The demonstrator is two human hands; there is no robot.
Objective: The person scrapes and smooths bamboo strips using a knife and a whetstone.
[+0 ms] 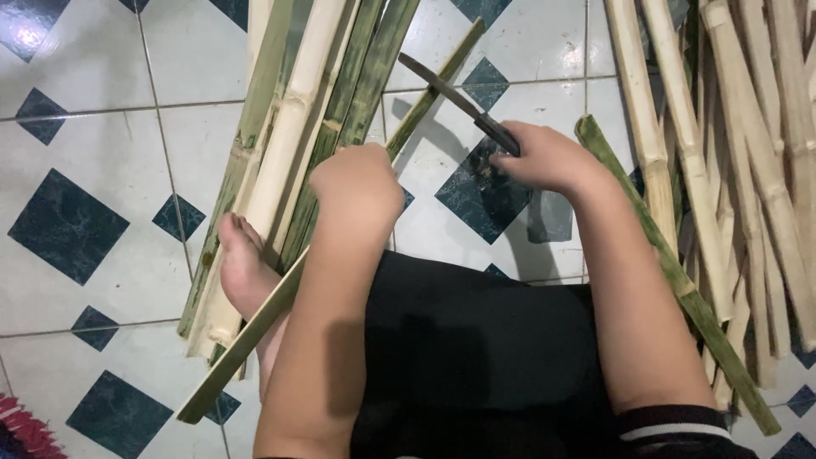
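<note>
White glazed floor tiles (102, 76) with dark teal diamond insets spread beneath me, seen from my head camera looking straight down over my black shorts (476, 340).

My left hand (357, 183) is clenched around a long split green bamboo strip (425, 102), which runs from the floor at 7 o'clock, under my fist, and out toward 1 o'clock. My bare foot (242, 263) lies just beside the strip's lower stretch, at 8 o'clock from that hand.

My right hand (544, 157) is closed on the dark handle of a dark-bladed knife (450, 89); the blade points away to 11 o'clock from the fist and crosses the strip near its upper part, its edge against the bamboo. The strip thus lies between both hands, gripped by the left and met by the blade out beyond the right.

Beyond my left hand, at 11 o'clock, a bundle of pale and green split bamboo lengths (289, 127) rests on the tiles. At 3 o'clock from my right hand a heap of pale tan bamboo slats (748, 153) lies, with one green slat (671, 272) alongside my right forearm.
</note>
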